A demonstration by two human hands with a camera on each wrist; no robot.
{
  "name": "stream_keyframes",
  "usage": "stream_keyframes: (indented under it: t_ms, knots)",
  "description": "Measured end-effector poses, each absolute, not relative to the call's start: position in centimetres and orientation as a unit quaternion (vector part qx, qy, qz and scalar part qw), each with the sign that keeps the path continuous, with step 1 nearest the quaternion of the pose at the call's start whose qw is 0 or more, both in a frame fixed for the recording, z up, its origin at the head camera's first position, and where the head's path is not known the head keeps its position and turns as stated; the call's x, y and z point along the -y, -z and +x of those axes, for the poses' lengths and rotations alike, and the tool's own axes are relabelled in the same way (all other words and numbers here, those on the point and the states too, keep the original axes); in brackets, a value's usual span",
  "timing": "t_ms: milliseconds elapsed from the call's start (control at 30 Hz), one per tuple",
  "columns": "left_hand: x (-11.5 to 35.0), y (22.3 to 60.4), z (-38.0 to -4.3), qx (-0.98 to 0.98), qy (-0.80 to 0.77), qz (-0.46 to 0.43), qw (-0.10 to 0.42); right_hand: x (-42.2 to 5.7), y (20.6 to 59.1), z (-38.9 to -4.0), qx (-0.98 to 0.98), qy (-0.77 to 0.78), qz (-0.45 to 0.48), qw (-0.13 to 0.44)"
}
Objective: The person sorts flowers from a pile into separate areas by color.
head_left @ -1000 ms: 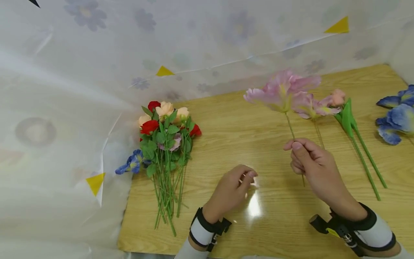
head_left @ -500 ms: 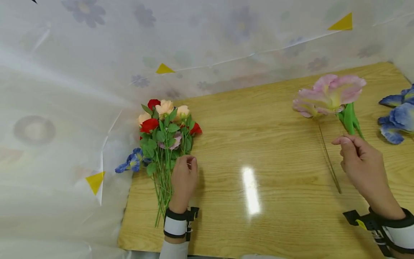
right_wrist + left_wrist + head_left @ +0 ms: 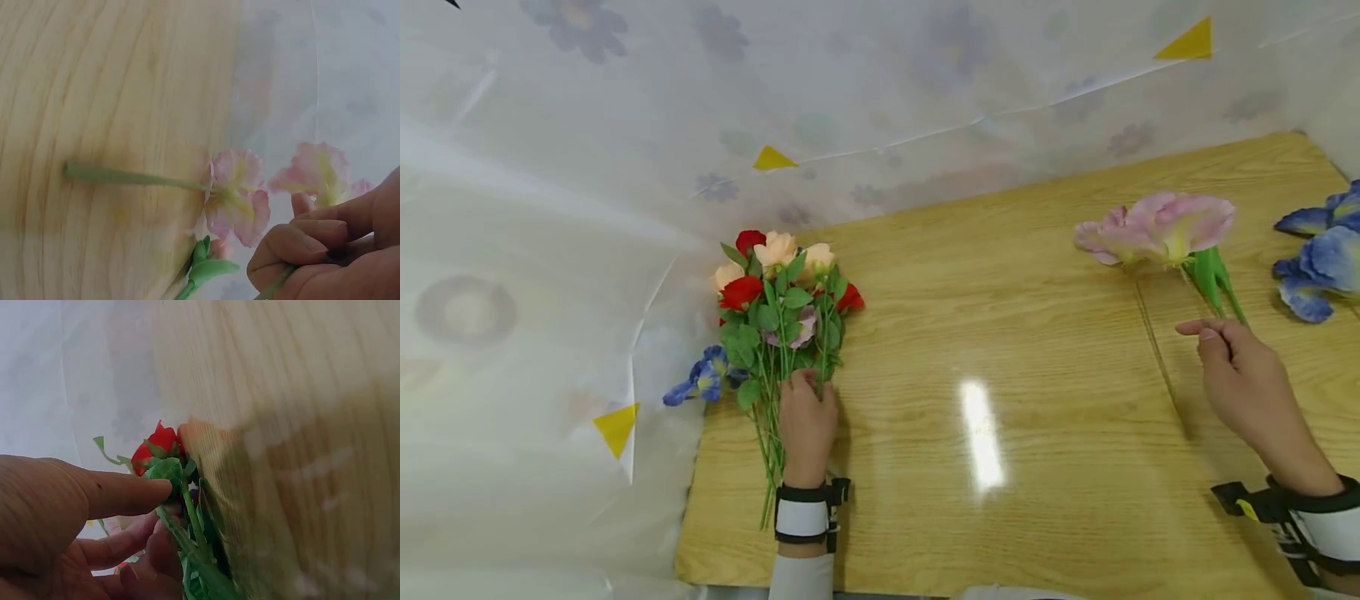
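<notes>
Toward the right of the head view, my right hand point(image 3: 1247, 383) pinches the thin stem of a pink artificial iris point(image 3: 1198, 227), its bloom point(image 3: 322, 169) beyond the curled fingers in the right wrist view. Another pink iris point(image 3: 1099, 237) lies beside it on the wooden table. The held bloom overlaps a tulip with green leaves point(image 3: 1208, 279). On the left, my left hand point(image 3: 807, 425) is over the stems of a flower bundle point(image 3: 771, 317). Its thumb touches a leaf point(image 3: 164, 470) below a red rose point(image 3: 153, 447), and a gap separates thumb and fingertips.
Blue irises point(image 3: 1322, 262) lie at the table's right side. Another blue iris point(image 3: 703, 379) sticks out left of the bundle, which mixes red and peach blooms. A patterned white plastic sheet point(image 3: 880, 92) rises behind and left of the wooden table point(image 3: 925, 517).
My left hand has moved left from mid-table onto the bundle's stems. My right hand has carried the pink iris to the right and lower, over the tulips.
</notes>
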State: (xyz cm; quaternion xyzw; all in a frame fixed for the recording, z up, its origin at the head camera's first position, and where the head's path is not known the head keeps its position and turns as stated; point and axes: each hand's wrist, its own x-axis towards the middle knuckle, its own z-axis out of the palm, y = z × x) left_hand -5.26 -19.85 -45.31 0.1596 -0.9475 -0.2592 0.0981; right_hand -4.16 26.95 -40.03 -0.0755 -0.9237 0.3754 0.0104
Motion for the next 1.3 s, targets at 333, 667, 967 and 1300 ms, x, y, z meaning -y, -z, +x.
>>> stream_keyframes:
  t_ms: [333, 667, 967, 1300]
  knots:
    - [20.0, 45.1, -5.3, 0.949, 0.26, 0.158, 0.084, -26.6, 41.1, -4.7, 0.931, -0.362, -0.038, -0.008]
    - [19.9, 45.0, -5.5, 0.913, 0.362, 0.145, 0.121, -26.8, 42.4, -4.6, 0.943, -0.333, -0.025, -0.006]
    - [19.5, 44.7, -5.2, 0.884, 0.414, 0.123, 0.181, -27.0, 43.1, -4.3, 0.973, -0.189, 0.042, 0.122]
    - [19.4, 44.1, -4.7, 0.855, 0.453, 0.115, 0.223, -26.7, 42.4, -4.4, 0.967, -0.216, 0.036, 0.128]
